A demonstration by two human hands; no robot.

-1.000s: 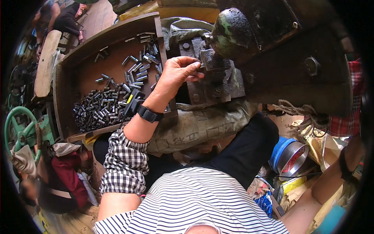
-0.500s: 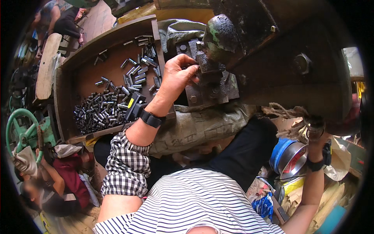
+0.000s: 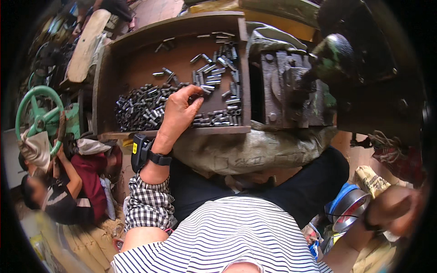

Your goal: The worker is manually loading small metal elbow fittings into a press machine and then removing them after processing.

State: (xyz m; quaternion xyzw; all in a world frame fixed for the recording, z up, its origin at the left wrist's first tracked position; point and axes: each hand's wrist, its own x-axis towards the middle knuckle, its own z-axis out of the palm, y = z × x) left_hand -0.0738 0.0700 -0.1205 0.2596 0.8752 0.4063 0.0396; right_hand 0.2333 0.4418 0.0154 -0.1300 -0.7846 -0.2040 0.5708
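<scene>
A dark machine stands at two o'clock, a wooden tray at eleven, the blurred right hand at four, fingers unreadable, and the left hand at ten, fingers narrow, grip unclear, among the tray's metal tubes.

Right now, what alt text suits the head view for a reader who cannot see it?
A bare left hand reaches into a wooden tray of short metal tubes; whether it holds one is unclear. A dark machine stands right of the tray; the right hand is blurred.
</scene>
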